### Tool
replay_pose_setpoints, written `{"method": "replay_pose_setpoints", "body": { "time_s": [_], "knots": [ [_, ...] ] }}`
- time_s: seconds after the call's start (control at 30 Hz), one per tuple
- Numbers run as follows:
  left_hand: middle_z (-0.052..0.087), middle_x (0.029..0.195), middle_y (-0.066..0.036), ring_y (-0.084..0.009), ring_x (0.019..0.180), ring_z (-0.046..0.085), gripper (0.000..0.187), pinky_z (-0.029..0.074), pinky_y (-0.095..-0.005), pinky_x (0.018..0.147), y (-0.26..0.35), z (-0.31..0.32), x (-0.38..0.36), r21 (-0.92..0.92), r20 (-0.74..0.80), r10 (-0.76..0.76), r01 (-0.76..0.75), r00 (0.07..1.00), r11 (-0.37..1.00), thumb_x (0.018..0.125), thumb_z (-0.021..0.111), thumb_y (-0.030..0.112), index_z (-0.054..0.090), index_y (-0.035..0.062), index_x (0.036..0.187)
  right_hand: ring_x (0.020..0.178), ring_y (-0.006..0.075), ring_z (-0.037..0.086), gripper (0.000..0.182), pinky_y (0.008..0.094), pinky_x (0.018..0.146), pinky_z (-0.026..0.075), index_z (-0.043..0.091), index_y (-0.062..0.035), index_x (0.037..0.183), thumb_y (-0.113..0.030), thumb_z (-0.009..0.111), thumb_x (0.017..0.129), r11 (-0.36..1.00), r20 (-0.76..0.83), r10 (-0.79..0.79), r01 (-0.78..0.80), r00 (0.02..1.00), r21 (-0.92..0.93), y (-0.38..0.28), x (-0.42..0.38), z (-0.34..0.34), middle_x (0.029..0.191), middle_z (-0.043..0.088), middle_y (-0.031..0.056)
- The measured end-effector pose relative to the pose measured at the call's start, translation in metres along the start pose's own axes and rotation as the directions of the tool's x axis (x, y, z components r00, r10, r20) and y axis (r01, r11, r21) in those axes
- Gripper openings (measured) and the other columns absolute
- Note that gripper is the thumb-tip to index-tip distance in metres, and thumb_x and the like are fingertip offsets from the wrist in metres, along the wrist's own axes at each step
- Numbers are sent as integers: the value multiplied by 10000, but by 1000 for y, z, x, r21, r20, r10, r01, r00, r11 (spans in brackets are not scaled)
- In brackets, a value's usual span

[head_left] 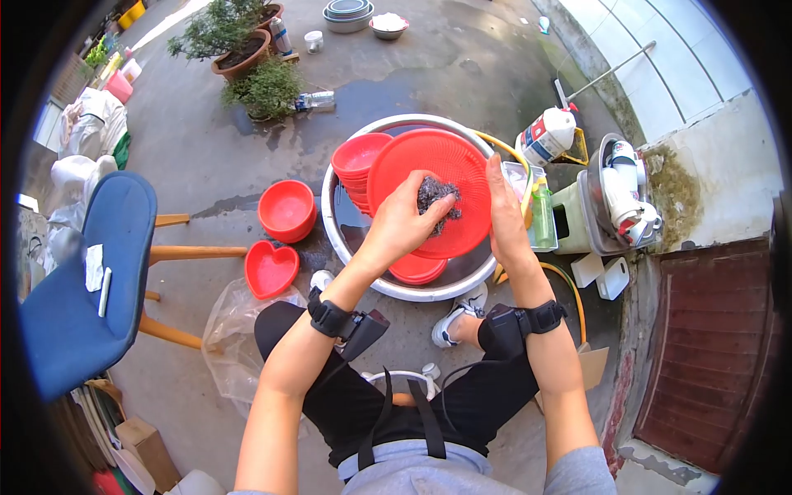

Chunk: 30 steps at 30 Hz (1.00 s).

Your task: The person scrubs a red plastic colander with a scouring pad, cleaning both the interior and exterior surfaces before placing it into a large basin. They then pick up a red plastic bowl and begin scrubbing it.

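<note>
Scrubbing seems in hand at the frame's centre; the left hand (400, 210) pinches a dark scouring pad (437, 198) against the red basket (462, 161) above the metal basin (412, 294); the right hand (505, 219), nearly flat, braces the basket's edge; another rub calls for steady support.

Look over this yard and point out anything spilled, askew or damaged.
A wet patch spreads over the concrete beyond the basin, perhaps splashed water. A clear bottle lies on its side there, by the shrub. The wall at right is badly stained. Nothing looks clearly broken.
</note>
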State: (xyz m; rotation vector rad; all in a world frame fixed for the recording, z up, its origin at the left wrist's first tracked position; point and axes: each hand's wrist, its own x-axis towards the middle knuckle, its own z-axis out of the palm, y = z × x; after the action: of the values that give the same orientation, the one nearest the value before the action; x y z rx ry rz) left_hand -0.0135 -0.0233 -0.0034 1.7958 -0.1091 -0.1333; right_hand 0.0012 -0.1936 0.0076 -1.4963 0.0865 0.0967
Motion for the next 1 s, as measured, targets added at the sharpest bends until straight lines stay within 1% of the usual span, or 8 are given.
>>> {"method": "replay_pose_setpoints", "body": {
  "time_s": [0.07,0.17,0.4,0.47,0.53,0.73,0.8,1.0],
  "knots": [
    [691,913,-161,-280,852,700,354,531,-377,750,-5,6,-1,-12,16,8,-8,1000,1000,901,691,287,572,31,1116,1391,212,384,649,316,1152,274,393,36,1460,-447,469,1033,969,91,140,-156,986,193,1,1,-2,1477,455,145],
    [689,956,-179,-295,896,699,363,530,-383,771,-5,10,-7,12,11,61,-62,998,998,907,681,289,565,26,1130,1436,215,317,635,325,1175,238,336,32,1492,-380,487,1033,978,315,114,-162,942,131,-2,-5,-2,1532,382,150],
    [681,996,-199,-311,954,689,322,522,-398,811,-7,3,-2,-95,-23,110,-112,994,989,910,669,189,555,24,1161,1378,198,398,596,314,1145,283,392,40,1460,-379,475,1044,998,209,-21,32,978,-50,-9,-14,14,1459,473,147],
    [646,941,-81,-116,850,634,316,517,-279,750,11,-10,-4,1,-22,168,-168,986,986,912,688,137,555,36,1181,1341,192,428,652,313,1121,309,404,47,1453,-456,447,1041,999,134,-24,28,991,-30,-2,-7,10,1446,486,146],
    [632,967,-126,-256,876,653,351,514,-352,759,19,-19,-2,453,-182,506,-385,843,804,837,733,107,573,44,1143,1321,191,443,683,308,1110,320,420,58,1440,-495,420,1039,996,96,77,-82,992,44,-1,0,4,1436,495,149],
    [624,1002,-134,-334,916,634,344,508,-419,798,21,-12,-9,446,-199,449,-328,871,833,812,746,113,602,58,1120,1295,186,472,692,299,1095,337,455,73,1407,-511,398,1040,996,96,44,-37,994,-76,-19,-17,17,1384,543,154],
    [627,1020,-125,-336,931,632,343,510,-431,799,17,-11,-9,600,-84,505,-361,859,714,813,739,119,615,79,1131,1269,180,494,685,295,1085,348,481,73,1387,-512,398,1040,987,77,11,1,997,-159,-21,-20,21,1346,575,151],
    [629,1023,-78,-287,926,618,308,508,-396,805,16,-15,-6,673,39,590,-458,806,581,744,719,61,667,98,1045,1188,167,543,653,285,1043,375,547,60,1322,-512,411,1038,981,57,43,-31,997,-190,-20,-18,19,1233,633,137]
  ]
}}
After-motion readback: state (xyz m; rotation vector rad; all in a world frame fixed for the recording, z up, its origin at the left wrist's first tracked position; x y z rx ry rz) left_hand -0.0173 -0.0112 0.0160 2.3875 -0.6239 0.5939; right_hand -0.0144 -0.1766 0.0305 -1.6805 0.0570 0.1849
